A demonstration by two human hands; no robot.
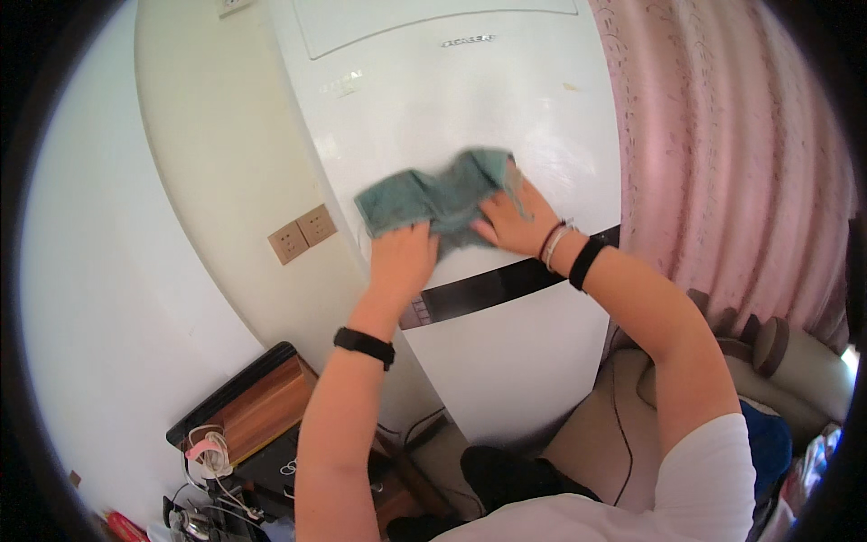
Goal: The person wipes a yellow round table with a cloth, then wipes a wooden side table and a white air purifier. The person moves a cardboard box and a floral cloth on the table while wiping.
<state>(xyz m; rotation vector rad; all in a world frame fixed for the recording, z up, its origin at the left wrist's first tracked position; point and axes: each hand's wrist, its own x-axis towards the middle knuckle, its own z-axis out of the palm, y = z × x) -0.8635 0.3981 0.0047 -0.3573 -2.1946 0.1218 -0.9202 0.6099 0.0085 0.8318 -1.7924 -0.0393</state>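
A green cloth (443, 193) lies spread against the white front panel of a floor-standing air conditioner (460, 115), above its black band. My left hand (404, 256) presses the lower left part of the cloth, its fingertips under or behind the edge. With my right hand (516, 213) I hold the cloth's right end, fingers bent over it and thumb pointing left. A thin loop hangs from the cloth beside that hand. Black bands circle both wrists.
Pink curtains (698, 149) hang on the right above a beige sofa (806, 366). Wall sockets (302, 234) sit left of the appliance. At lower left stands a dark-edged wooden shelf unit (261, 406) with coiled white cables (213, 454). A dark cord (622, 433) runs at lower right.
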